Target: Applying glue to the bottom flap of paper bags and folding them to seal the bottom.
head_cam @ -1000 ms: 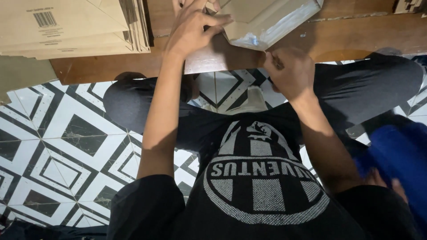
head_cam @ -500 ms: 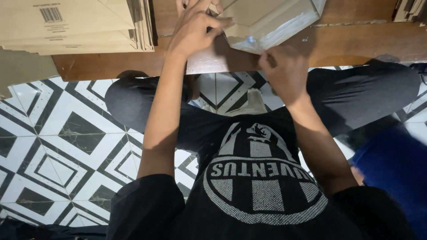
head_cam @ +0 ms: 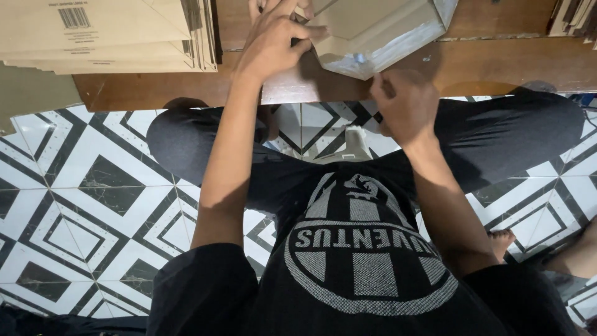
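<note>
A partly folded cardboard box (head_cam: 379, 31) with a pale inner face lies on a low wooden table (head_cam: 497, 62) at the top of the head view. My left hand (head_cam: 273, 43) presses down on the box's left flap, fingers curled over its edge. My right hand (head_cam: 404, 106) grips the box's near edge at the table's front rim, fingers closed on the flap. I sit cross-legged in dark trousers and a black shirt, knees spread under the table edge.
A stack of flat brown cardboard sheets (head_cam: 106, 31) rests on the table's left end. More flat card (head_cam: 575, 18) shows at the top right corner. The floor (head_cam: 74, 199) has black-and-white patterned tiles. A bare foot (head_cam: 504, 239) lies at the right.
The camera has tilted slightly, so box and hands sit higher in view. My left hand has curled tighter over the flap. The blue item at the right is out of view.
</note>
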